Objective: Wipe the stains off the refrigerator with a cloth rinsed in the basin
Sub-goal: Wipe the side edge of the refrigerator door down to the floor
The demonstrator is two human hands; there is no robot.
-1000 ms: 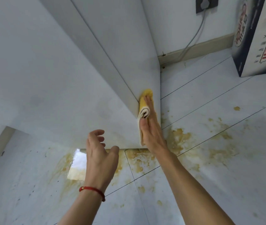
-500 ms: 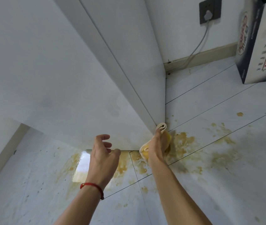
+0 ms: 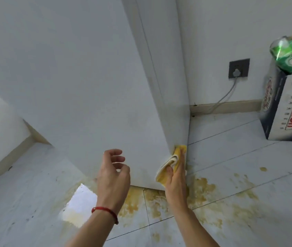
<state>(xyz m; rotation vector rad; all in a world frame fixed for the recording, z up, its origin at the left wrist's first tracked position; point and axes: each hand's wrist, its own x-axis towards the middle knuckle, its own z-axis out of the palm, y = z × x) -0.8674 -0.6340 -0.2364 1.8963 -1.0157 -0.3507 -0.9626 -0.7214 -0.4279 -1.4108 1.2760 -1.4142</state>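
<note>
refrigerator (image 3: 81,82) white, on stained tile floor (image 3: 230,175) | right hand (image 3: 175,177) clamps yellow cloth (image 3: 168,164) against its lower corner | left hand (image 3: 112,173) loose, fingers apart, near its front | wall socket (image 3: 239,68) behind it

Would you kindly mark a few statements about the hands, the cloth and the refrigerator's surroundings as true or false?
1. The right hand holds the yellow cloth against the lower side of the refrigerator. True.
2. The left hand grips a second cloth. False: it holds nothing, its fingers loosely curled.
3. Yellowish stains mark the floor tiles by the refrigerator's base. True.
4. The wall socket has nothing plugged in. False: a plug with a grey cable sits in it.
5. A red cord circles the right wrist. False: the red cord is on the left wrist.
</note>
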